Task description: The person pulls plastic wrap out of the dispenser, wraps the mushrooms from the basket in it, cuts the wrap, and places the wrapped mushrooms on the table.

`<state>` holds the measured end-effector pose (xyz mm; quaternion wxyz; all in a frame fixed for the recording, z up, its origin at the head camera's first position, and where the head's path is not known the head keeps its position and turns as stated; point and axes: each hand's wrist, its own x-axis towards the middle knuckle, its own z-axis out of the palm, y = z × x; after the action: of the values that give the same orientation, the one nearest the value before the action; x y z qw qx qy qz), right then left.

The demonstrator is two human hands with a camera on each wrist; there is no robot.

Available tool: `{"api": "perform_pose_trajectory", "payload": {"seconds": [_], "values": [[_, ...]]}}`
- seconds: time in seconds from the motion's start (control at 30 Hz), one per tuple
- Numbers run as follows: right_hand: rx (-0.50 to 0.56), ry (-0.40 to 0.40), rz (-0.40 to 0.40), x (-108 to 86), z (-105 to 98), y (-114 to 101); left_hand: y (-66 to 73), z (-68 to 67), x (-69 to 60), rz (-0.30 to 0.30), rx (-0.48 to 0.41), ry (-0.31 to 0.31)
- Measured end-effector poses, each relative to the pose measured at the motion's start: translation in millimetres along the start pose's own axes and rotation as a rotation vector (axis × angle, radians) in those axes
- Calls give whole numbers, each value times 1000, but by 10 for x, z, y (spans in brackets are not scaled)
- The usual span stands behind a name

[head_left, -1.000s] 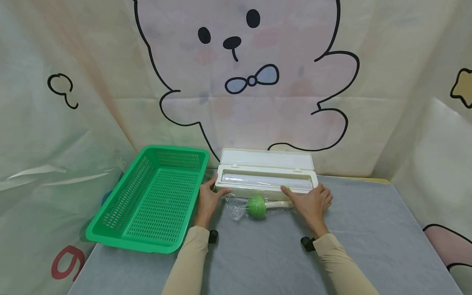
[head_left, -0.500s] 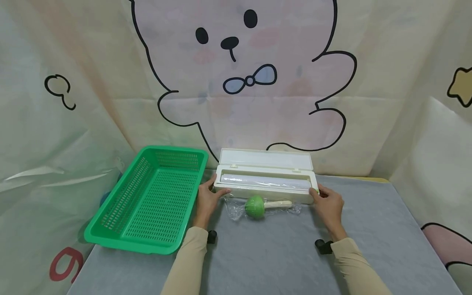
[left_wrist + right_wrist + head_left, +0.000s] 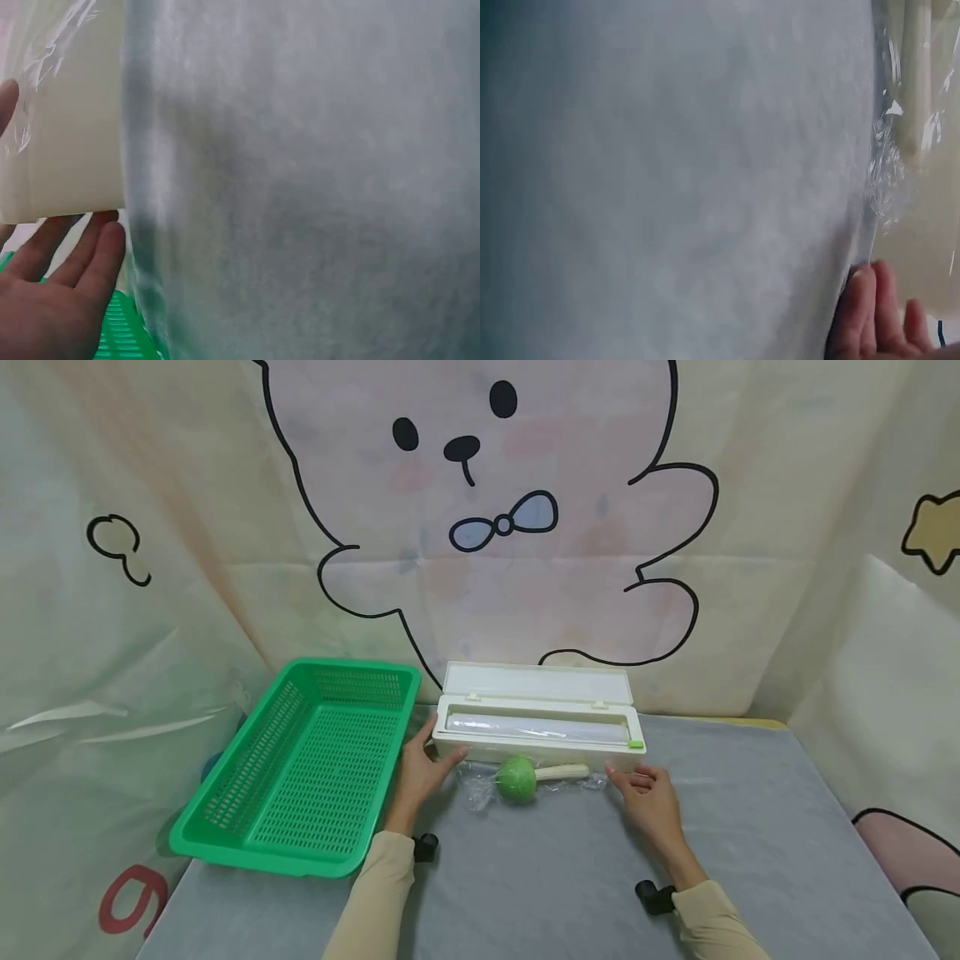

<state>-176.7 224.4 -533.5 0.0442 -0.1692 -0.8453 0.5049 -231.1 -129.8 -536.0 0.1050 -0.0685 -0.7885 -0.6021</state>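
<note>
A long white cling film dispenser (image 3: 538, 727) stands at the back middle of the table, its lid raised and a clear film roll inside. The left hand (image 3: 423, 772) holds its left end, thumb at the front and fingers along the end. A small green cutter slide (image 3: 636, 744) sits at its right end. Just below that corner is the right hand (image 3: 651, 797), thumb and fingers apart; whether it touches film is unclear. A green-headed maraca-like toy (image 3: 517, 779) with a white handle (image 3: 562, 772) lies before the box among clear crumpled film (image 3: 472, 789).
A green perforated plastic basket (image 3: 307, 777) stands left of the dispenser, close to the left hand. Grey cloth (image 3: 540, 877) covers the table. A printed cartoon curtain (image 3: 495, 593) hangs right behind the box.
The right hand slid to the box's right end, then dropped away from the top, uncovering the green cutter slide there. The left hand has stayed at the left end.
</note>
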Motion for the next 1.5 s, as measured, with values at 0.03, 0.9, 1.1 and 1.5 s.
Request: {"api": "perform_pose_trajectory", "payload": {"seconds": [0.03, 0.9, 1.1, 1.5], "values": [[11, -25, 6, -19, 7, 4, 6, -3, -6, 6, -7, -16], [-310, -8, -506, 50, 134, -32, 271, 131, -538, -350, -161, -352], [-254, -24, -426, 65, 132, -57, 214, 276, -534, -279, -107, -287], [371, -416, -32, 94, -76, -56, 216, 357, -556, -346, -443, -279]]}}
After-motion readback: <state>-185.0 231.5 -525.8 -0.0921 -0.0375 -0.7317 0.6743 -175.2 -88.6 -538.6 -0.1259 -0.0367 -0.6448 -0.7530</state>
